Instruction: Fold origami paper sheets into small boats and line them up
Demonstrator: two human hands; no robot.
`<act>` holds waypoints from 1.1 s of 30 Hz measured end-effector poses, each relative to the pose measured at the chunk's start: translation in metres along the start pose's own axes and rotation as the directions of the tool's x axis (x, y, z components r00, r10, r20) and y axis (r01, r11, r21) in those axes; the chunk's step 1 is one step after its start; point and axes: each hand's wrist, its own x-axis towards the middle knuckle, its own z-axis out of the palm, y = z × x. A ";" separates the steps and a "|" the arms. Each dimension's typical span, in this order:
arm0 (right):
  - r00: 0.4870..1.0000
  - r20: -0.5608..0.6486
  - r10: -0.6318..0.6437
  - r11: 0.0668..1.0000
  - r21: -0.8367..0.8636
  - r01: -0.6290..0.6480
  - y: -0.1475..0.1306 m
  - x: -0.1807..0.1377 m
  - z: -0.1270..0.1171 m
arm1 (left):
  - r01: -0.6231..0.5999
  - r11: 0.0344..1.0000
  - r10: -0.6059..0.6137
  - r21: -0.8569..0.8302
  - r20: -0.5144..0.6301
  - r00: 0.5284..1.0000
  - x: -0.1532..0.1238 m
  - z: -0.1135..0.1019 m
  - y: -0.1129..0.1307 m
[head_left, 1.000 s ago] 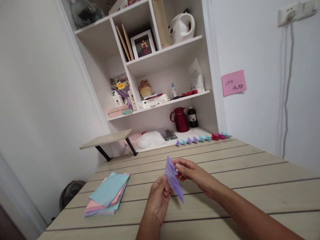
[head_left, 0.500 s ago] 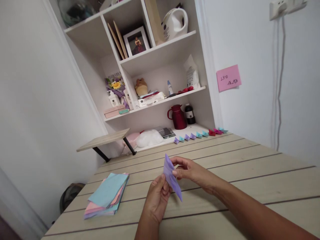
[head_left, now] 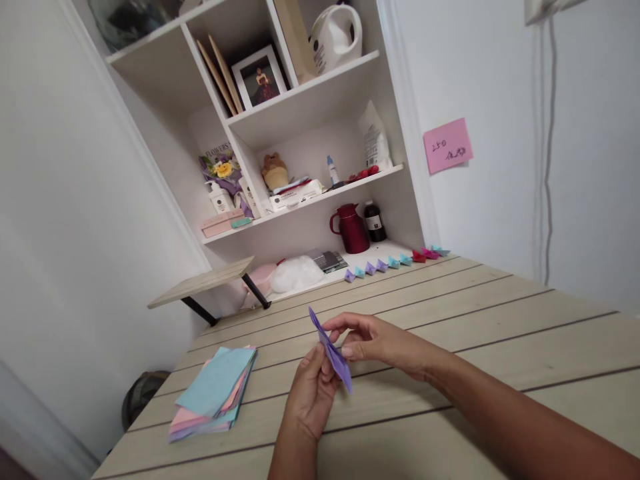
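A folded sheet of purple paper [head_left: 334, 355] is held upright over the table, turned nearly edge-on with its layers slightly parted. My left hand [head_left: 313, 390] pinches its lower left side between thumb and fingers. On the other side, my right hand [head_left: 367, 340] has its fingers curved and its thumb apart from them. The right index fingertip is at the paper's upper edge; whether it touches is hard to tell. To the left lies a stack of coloured paper sheets [head_left: 215, 383], light blue on top with pink and purple below.
A row of small folded paper pieces [head_left: 381, 265] in purple, blue, red and pink runs along the far edge of the wooden table [head_left: 450, 307]. Behind it are a red jug [head_left: 351, 229], a dark bottle [head_left: 375, 222] and white shelves. A small raised stand [head_left: 205, 283] is at the back left.
The purple paper has turned more edge-on and shifted slightly left with my left hand. My right thumb has come away from the paper's face. The view has shifted a little.
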 end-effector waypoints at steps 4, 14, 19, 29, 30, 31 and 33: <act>1.000 0.003 0.003 1.000 -0.031 -0.002 0.002 0.000 0.000 | -0.005 1.000 0.005 -0.028 -0.007 1.000 0.000 -0.001 0.000; 0.986 -0.162 -0.029 0.996 -0.083 0.015 -0.002 -0.004 0.000 | 0.019 1.000 -0.019 0.023 0.018 1.000 -0.003 0.004 0.002; 0.978 -0.208 -0.022 0.998 -0.070 0.008 -0.002 -0.004 0.001 | 0.023 0.999 -0.024 0.027 0.048 0.999 -0.002 0.003 0.001; 0.973 -0.231 -0.009 0.997 -0.080 -0.010 0.001 -0.002 -0.001 | 0.037 0.999 -0.039 0.026 0.083 0.996 -0.004 0.003 0.001; 0.973 -0.231 -0.010 0.997 -0.082 -0.010 0.001 -0.002 -0.001 | 0.038 0.999 -0.040 0.026 0.077 0.996 -0.004 0.003 0.002; 0.972 -0.235 -0.008 0.996 -0.085 -0.012 0.000 -0.002 -0.001 | 0.040 0.999 -0.042 0.026 0.070 0.997 -0.004 0.004 0.002; 0.970 -0.242 -0.001 0.995 -0.095 -0.022 0.000 -0.001 -0.001 | 0.042 0.999 -0.043 0.025 0.052 0.998 -0.004 0.004 0.003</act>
